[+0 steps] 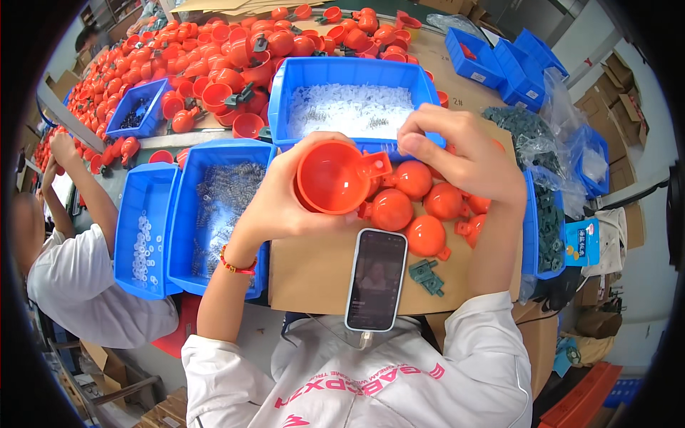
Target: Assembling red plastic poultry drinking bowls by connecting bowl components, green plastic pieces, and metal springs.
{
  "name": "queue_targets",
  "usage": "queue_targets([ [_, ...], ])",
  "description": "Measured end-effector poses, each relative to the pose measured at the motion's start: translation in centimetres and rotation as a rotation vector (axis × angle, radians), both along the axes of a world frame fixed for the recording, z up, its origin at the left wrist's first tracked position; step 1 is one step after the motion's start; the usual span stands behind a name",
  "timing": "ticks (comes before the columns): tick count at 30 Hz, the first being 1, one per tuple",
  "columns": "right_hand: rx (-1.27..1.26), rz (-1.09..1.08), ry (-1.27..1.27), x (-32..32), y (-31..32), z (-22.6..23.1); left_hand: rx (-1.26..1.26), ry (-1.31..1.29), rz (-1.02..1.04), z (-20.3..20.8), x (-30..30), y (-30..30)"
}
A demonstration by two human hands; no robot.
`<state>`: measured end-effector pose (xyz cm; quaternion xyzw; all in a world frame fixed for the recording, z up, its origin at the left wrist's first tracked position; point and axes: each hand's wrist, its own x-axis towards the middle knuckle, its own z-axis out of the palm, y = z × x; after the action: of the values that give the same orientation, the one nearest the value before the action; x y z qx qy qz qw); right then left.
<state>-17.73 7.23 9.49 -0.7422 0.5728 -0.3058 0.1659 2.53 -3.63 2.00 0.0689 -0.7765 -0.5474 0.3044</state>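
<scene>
Head view: the left hand (282, 196) grasps a red cup (332, 182) around its outer wall, above the cardboard (307, 278) and on the near side of the blue bin (357, 64) of small white pieces. The cup's mouth faces up, its side stub (376, 166) to the right. The right hand (467, 157) is at the bin's near right corner, thumb and forefinger drawn together; whether they pinch a small piece, I cannot tell. More red cups (391, 210) lie to the right, with a dark green fitting (426, 277) nearer. The cup looks light and stiff, probably moulded plastic, its glossy skin perhaps slippery; the round wall seems the best hold, leaving mouth and stub free.
</scene>
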Motion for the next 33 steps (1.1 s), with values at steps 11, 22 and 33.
queue_targets([
  [11, -0.056, 0.04, 0.158, 0.2, -0.2, -1.7, -0.022, -0.028, 0.054, -0.4, -0.3, 0.2],
  [22, -0.021, -0.107, 0.15, 0.7, -0.6, -1.7, -0.038, 0.011, 0.039, -0.4, -0.2, 0.0],
  [33, -0.21, -0.393, 0.793, -8.6, -8.7, -6.4, 0.182, 0.154, 0.219, -0.7, -0.1, -1.1],
])
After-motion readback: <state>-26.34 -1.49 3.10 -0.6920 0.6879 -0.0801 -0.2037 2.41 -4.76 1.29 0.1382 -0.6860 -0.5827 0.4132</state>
